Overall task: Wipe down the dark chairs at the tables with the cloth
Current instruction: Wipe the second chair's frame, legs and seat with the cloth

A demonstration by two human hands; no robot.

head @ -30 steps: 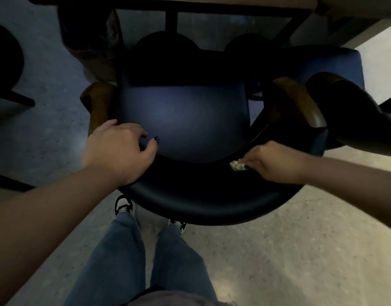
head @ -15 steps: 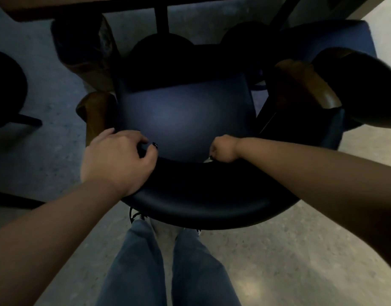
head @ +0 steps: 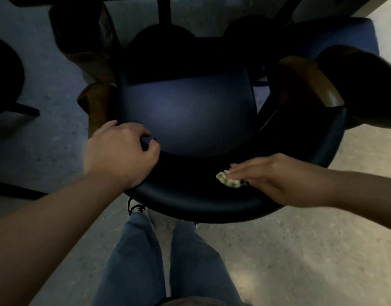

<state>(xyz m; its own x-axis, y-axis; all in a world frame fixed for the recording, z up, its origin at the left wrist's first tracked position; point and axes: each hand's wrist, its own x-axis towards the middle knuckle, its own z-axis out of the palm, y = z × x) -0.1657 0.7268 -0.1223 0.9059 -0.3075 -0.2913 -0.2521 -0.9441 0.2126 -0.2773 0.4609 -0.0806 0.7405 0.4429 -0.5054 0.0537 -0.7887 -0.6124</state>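
Note:
A dark blue armchair (head: 190,111) stands pushed under a table, its curved padded backrest (head: 190,199) nearest me. My left hand (head: 121,153) grips the left end of the backrest, fingers curled over its top edge. My right hand (head: 276,177) lies flat with straight fingers on the backrest's top, right of centre. Under its fingers it presses a small pale cloth (head: 227,178), whose crumpled edge sticks out to the left.
Wooden armrests (head: 311,82) flank the seat. A second dark chair (head: 366,85) stands close on the right and another (head: 4,78) at the far left. The table's dark frame (head: 163,9) crosses the top. My legs in jeans (head: 168,261) stand behind the backrest on the concrete floor.
My right hand slid from the inner middle of the backrest out to the right along its top and flattened over the cloth. My left hand kept its grip.

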